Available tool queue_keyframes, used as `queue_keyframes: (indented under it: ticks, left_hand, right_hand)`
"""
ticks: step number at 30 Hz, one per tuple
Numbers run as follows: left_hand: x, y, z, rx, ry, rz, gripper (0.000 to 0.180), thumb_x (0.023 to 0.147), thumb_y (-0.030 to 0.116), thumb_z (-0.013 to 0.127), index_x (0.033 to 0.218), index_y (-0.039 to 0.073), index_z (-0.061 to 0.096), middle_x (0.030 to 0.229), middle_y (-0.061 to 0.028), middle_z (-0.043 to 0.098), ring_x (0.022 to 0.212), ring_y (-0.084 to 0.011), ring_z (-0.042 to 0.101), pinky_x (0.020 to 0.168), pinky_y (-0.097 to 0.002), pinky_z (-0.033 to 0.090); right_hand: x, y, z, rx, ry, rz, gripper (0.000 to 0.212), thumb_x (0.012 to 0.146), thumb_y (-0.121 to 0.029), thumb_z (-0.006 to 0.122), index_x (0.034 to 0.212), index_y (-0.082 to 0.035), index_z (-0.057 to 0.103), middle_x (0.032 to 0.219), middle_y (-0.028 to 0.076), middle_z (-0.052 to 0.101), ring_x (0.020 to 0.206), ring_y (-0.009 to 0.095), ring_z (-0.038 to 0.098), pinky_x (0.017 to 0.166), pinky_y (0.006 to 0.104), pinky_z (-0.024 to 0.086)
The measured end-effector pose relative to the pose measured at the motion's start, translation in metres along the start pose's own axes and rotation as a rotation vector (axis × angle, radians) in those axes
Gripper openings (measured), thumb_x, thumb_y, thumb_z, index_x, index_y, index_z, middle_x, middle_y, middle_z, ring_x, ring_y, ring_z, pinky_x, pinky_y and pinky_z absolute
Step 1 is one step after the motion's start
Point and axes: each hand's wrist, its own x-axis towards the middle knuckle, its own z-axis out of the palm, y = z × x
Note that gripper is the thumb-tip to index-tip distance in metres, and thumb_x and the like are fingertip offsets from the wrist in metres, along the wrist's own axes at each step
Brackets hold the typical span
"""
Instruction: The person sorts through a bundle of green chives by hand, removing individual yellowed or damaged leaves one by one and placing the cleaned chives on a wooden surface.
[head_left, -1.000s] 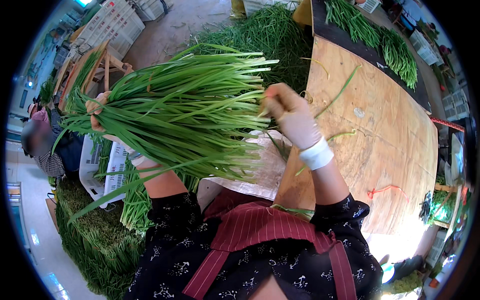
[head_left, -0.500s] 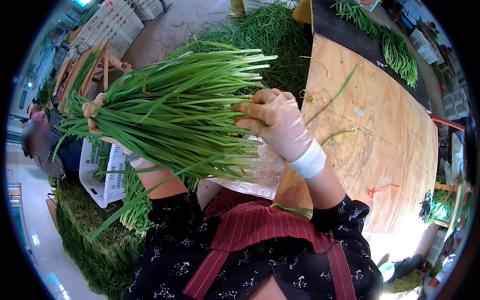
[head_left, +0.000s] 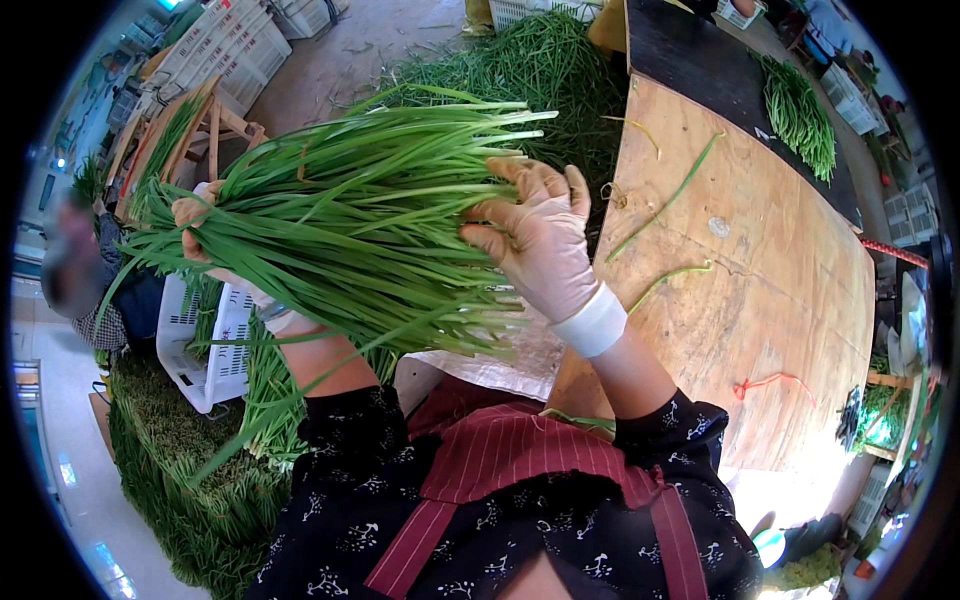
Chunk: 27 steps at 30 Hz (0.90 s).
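A large, fanned-out bunch of garlic chives [head_left: 350, 215] lies across in front of me, green leaf tips to the left and pale cut stem ends to the right. My left hand [head_left: 195, 215], in a thin pale glove, is closed round the leafy end; leaves hide part of its fingers. At the stem ends, my gloved right hand [head_left: 540, 230] has its thumb and bent fingers on some of the stems, with the little finger raised. How firmly it grips them is hard to see. One long leaf hangs down from the bunch toward the lower left.
To my right stands a plywood table [head_left: 770, 290] bearing loose chive stalks and a red string [head_left: 775, 383]. Loose greens [head_left: 540, 70] are heaped beyond the bunch. At left are a white crate [head_left: 205, 360], stacked chives [head_left: 190, 470] and another person [head_left: 85, 260].
My right hand has moved slightly left and its fingers have spread more over the stem ends. The left hand still holds the leafy end in nearly the same place.
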Motion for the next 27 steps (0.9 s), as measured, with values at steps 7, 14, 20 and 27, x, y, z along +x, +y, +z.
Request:
queue_keyframes:
  ticks: [7,14,20,27]
  left_hand:
    - [-0.001,-0.007,0.012,-0.204,0.01,-0.095,0.009,0.076,0.016,0.048,0.079,0.016,0.04,0.072,0.0073,0.049,0.075,-0.0051,0.051,0.091,-0.0286,0.037]
    - [0.011,0.006,-0.008,-0.268,-0.146,-0.09,0.013,0.075,0.016,0.053,0.08,0.017,0.04,0.073,0.0062,0.047,0.076,-0.0067,0.049,0.086,-0.028,0.037]
    - [-0.002,-0.007,0.025,-0.264,0.015,-0.128,0.015,0.074,0.015,0.053,0.085,0.016,0.043,0.077,0.0073,0.047,0.076,-0.008,0.049,0.087,-0.0284,0.037]
    - [-0.015,-0.037,0.065,-0.408,0.001,-0.286,0.019,0.075,0.013,0.051,0.09,0.014,0.039,0.076,0.0061,0.045,0.075,-0.0076,0.048,0.089,-0.0303,0.035]
  right_hand:
    - [-0.009,0.018,0.008,0.374,-0.019,0.006,0.008,0.076,-0.01,0.061,0.082,-0.004,0.06,0.11,0.009,0.055,0.105,0.025,0.047,0.091,0.0359,0.032]
    - [-0.034,0.089,-0.019,0.411,0.122,0.323,0.009,0.083,-0.015,0.055,0.08,-0.007,0.059,0.096,0.009,0.059,0.082,0.026,0.055,0.072,0.0345,0.045]
    - [0.009,0.056,-0.064,-0.122,0.316,-0.055,0.012,0.077,-0.012,0.062,0.088,-0.014,0.064,0.091,0.003,0.062,0.085,0.021,0.058,0.081,0.0359,0.041]
    - [0.083,-0.024,-0.023,-0.112,0.164,-0.643,0.018,0.074,-0.017,0.053,0.086,-0.022,0.065,0.102,-0.001,0.056,0.099,0.019,0.051,0.095,0.0402,0.033]
